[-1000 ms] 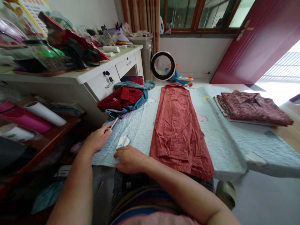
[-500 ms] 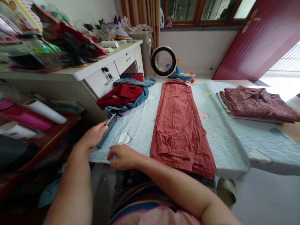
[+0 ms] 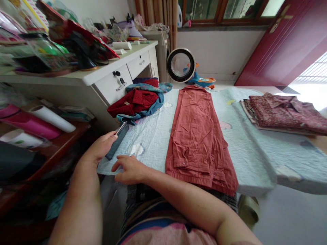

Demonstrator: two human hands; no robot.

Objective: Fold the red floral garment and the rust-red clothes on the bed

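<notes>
Near the lower left of the frame, the left hand (image 3: 100, 148) pinches the end of a thin, flat, dark strip (image 3: 117, 141) between thumb and fingertips; what the strip is cannot be told; it runs up and to the right along the near left edge of a pale blue quilted cover (image 3: 245, 143) and ends close to a pile of clothes (image 3: 139, 100); just right of that hand, the right hand (image 3: 129, 169) rests palm down on the near edge of the cover, fingers loosely spread and pointing left, index finger near the strip's lower end; a small white patch (image 3: 136, 149) on the cover lies between the two hands; at the centre of the frame, a rust-red garment (image 3: 198, 136) lies flat and folded lengthwise on the cover, its near hem beside the right forearm; the pile of clothes, dark red on top with blue fabric beneath, sits at the cover's far left; at the right of the frame, a folded maroon patterned shirt (image 3: 283, 110) rests on the cover, well apart from both hands; at the upper left stands a white desk (image 3: 109, 73) crowded with objects, keys hanging from a drawer; a round fan (image 3: 181, 64) stands on the floor at the upper centre.
</notes>
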